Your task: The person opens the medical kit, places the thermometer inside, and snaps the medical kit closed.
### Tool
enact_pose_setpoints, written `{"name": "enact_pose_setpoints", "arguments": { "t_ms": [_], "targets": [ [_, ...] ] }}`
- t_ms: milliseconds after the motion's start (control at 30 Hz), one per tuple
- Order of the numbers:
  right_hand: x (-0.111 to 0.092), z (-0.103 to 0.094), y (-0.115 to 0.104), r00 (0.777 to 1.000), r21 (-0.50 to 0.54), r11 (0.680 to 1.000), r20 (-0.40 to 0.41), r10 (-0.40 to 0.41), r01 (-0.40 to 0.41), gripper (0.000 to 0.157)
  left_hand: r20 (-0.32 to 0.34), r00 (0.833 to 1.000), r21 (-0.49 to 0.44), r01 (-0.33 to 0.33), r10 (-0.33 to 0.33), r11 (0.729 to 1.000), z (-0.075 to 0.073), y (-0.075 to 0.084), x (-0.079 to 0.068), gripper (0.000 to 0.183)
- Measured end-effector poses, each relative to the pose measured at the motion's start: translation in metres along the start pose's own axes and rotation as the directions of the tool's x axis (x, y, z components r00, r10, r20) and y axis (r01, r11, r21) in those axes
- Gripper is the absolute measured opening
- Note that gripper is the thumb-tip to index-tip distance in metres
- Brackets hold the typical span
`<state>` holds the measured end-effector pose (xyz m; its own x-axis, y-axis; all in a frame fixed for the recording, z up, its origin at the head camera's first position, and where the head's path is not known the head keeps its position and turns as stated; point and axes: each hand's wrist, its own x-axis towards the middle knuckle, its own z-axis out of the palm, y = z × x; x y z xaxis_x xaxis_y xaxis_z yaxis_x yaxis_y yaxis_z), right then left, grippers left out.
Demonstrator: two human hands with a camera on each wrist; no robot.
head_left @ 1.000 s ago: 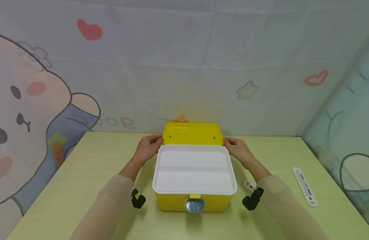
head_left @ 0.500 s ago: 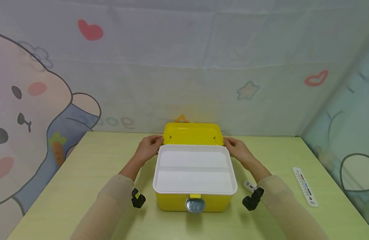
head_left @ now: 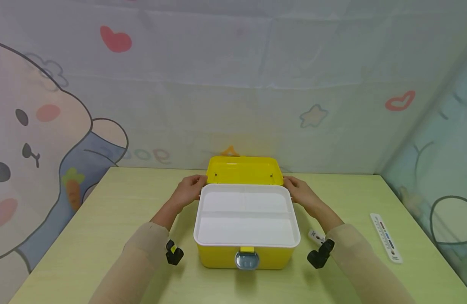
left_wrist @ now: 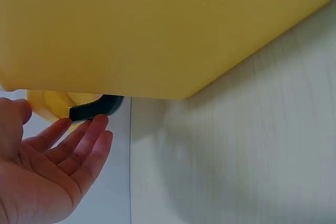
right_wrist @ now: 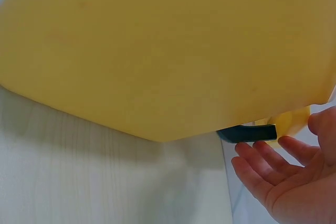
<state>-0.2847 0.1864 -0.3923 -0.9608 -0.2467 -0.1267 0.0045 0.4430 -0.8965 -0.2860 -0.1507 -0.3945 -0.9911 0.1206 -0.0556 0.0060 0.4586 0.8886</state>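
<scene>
A yellow box (head_left: 245, 258) stands on the table, its white divided tray (head_left: 245, 232) facing up. Its yellow lid (head_left: 243, 171) leans open at the back. At the lid's left end my left hand (head_left: 185, 191) holds the edge, thumb in front and fingers reaching behind. My right hand (head_left: 302, 194) holds the opposite end in the same way. In the left wrist view a dark green handle (left_wrist: 93, 109) shows behind the lid, right at the fingertips (left_wrist: 100, 123). The right wrist view shows the handle's other end (right_wrist: 252, 133) close over my fingers. A clear round latch (head_left: 247, 260) hangs at the box's front.
A white strip with printed markings (head_left: 386, 238) lies on the table (head_left: 427, 270) to the right. Another small white piece (head_left: 316, 236) is partly hidden by my right forearm. A printed cloth (head_left: 203, 105) hangs right behind the table's back edge.
The lid has tipped back very slightly, and my left fingers have drawn in behind its edge. The head view has shifted a little; the box stays in place.
</scene>
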Motion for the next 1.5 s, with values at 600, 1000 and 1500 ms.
{"name": "enact_pose_setpoints", "arguments": {
  "t_ms": [600, 1000, 1500],
  "targets": [
    [-0.005, -0.014, 0.000, 0.997, -0.064, 0.995, 0.001, -0.080, 0.080, 0.054, -0.130, 0.984, 0.085, -0.107, 0.118, 0.991, -0.006, 0.005, -0.004, 0.037],
    [-0.022, -0.018, -0.003, 0.975, -0.148, 0.969, -0.066, -0.211, 0.200, 0.050, -0.127, 0.978, 0.164, -0.146, 0.168, 0.976, -0.013, 0.015, -0.023, 0.038],
    [-0.050, -0.026, -0.005, 0.943, -0.244, 0.921, -0.063, -0.326, 0.303, 0.047, -0.086, 0.963, 0.157, -0.242, 0.257, 0.958, -0.012, 0.030, -0.058, 0.044]
  ]
}}
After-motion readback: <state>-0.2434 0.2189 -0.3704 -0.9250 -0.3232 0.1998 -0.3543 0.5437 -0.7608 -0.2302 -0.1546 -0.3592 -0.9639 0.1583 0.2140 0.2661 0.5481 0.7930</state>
